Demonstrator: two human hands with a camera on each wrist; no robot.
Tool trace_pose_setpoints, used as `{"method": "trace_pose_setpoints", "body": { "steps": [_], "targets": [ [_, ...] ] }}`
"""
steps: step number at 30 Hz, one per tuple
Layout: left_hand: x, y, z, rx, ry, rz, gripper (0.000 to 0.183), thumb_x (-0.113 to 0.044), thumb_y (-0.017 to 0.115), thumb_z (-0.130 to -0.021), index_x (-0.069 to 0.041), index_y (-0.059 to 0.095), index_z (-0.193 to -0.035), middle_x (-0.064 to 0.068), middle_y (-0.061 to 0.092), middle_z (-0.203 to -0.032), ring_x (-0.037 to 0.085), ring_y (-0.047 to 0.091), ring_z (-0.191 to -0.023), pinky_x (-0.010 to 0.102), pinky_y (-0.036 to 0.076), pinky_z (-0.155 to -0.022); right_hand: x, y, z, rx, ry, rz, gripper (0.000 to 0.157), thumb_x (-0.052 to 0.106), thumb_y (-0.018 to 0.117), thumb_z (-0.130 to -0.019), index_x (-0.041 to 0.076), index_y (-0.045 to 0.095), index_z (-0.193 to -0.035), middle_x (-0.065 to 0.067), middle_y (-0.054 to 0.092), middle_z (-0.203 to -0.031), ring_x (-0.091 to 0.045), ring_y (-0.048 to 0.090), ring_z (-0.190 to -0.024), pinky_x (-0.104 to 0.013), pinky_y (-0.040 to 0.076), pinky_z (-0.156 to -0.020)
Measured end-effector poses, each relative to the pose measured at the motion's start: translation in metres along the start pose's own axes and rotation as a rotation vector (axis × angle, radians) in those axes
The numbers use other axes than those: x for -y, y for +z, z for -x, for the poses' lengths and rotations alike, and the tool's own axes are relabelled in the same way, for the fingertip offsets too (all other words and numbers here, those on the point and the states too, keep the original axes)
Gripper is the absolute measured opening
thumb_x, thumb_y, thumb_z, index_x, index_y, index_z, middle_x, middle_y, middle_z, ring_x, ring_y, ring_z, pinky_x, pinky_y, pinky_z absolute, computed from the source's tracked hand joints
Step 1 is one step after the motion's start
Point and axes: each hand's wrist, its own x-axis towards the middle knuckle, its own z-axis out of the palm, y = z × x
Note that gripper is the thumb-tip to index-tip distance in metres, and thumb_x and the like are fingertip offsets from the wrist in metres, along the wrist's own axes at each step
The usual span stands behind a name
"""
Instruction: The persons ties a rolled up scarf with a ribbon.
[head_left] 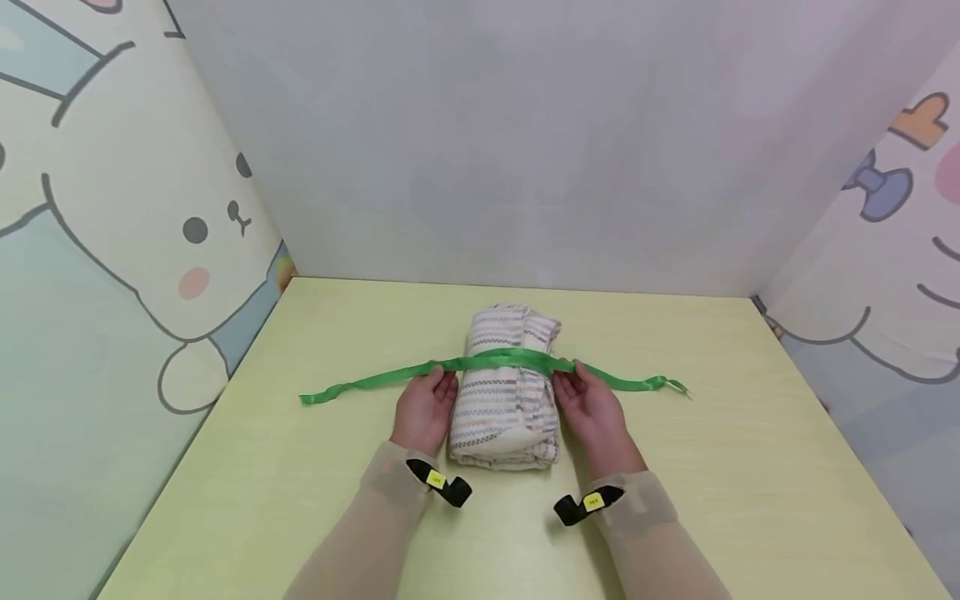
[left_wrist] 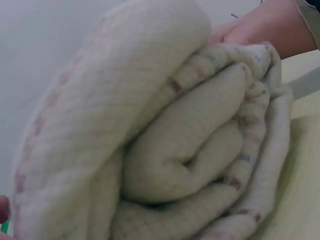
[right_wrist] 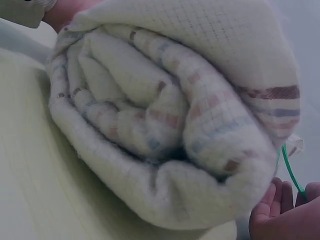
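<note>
A rolled cloth (head_left: 487, 408), cream with coloured woven stripes, lies lengthwise on the table. Across its top runs a green ribbon (head_left: 510, 358), whose two loose ends trail out left and right. On the cloth's left side my left hand (head_left: 423, 412) pinches the ribbon, thumb on top. Opposite it, my right hand (head_left: 596, 417) pinches the ribbon close to the roll's right side. The layered end of the roll (left_wrist: 180, 160) fills the left wrist view, leaving only fingertips at the lower left edge. In the right wrist view, ribbon (right_wrist: 292, 172) runs down to the right hand's fingers.
The pale yellow table (head_left: 750, 483) extends around the roll on all sides. A plain light wall panel (head_left: 480, 150) rises behind it, and cartoon-printed panels stand at left and right. Each wrist carries a black strap with a small camera.
</note>
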Motion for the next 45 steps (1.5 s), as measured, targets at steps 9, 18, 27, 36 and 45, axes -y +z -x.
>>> {"method": "trace_pose_setpoints", "body": {
  "steps": [9,18,27,36,45],
  "targets": [
    [-0.003,0.008,-0.007,0.028,-0.033,-0.114,0.023,-0.005,0.064,-0.102,-0.001,0.060,-0.124,0.007,0.059,-0.097,0.019,0.054,-0.092,0.027,0.046,-0.081,-0.004,0.006,-0.002,-0.034,-0.065,0.111,0.040,0.016,0.052,-0.109,0.003,0.043,-0.146,-0.007,0.058,-0.110,-0.016,0.055,-0.106,-0.027,0.046,-0.103],
    [-0.005,0.018,-0.007,0.095,-0.005,-0.273,0.007,-0.007,0.062,-0.103,-0.002,0.058,-0.105,0.009,0.061,-0.098,0.021,0.056,-0.089,0.030,0.046,-0.079,-0.009,0.008,-0.008,-0.035,-0.107,0.158,0.028,0.017,0.054,-0.109,0.001,0.061,-0.130,-0.006,0.057,-0.095,-0.018,0.052,-0.092,-0.024,0.046,-0.081],
    [-0.008,0.019,-0.008,0.110,0.033,-0.181,0.028,-0.019,0.036,-0.113,0.003,0.036,-0.131,0.023,0.069,-0.120,0.032,0.067,-0.110,0.040,0.053,-0.096,-0.011,0.012,-0.001,0.001,-0.170,0.222,0.048,0.030,0.036,-0.113,-0.001,0.045,-0.148,-0.009,0.057,-0.113,-0.017,0.054,-0.103,-0.025,0.047,-0.095],
    [-0.009,0.019,-0.007,0.157,0.030,-0.150,0.043,-0.022,0.034,-0.115,0.005,0.046,-0.145,0.024,0.065,-0.132,0.031,0.067,-0.118,0.040,0.052,-0.100,-0.013,0.018,0.013,0.090,-0.222,0.055,0.045,0.031,0.030,-0.113,0.002,0.042,-0.146,-0.023,0.039,-0.156,-0.029,0.047,-0.140,-0.034,0.040,-0.113],
    [-0.012,0.021,-0.006,0.261,-0.062,0.212,0.043,-0.032,0.026,-0.115,-0.002,0.045,-0.139,0.024,0.053,-0.141,0.037,0.049,-0.136,0.044,0.040,-0.113,-0.014,0.026,0.011,0.221,-0.213,-0.319,0.046,0.029,0.028,-0.114,0.006,0.033,-0.154,-0.015,0.033,-0.161,-0.032,0.045,-0.142,-0.040,0.037,-0.116]
  ]
}}
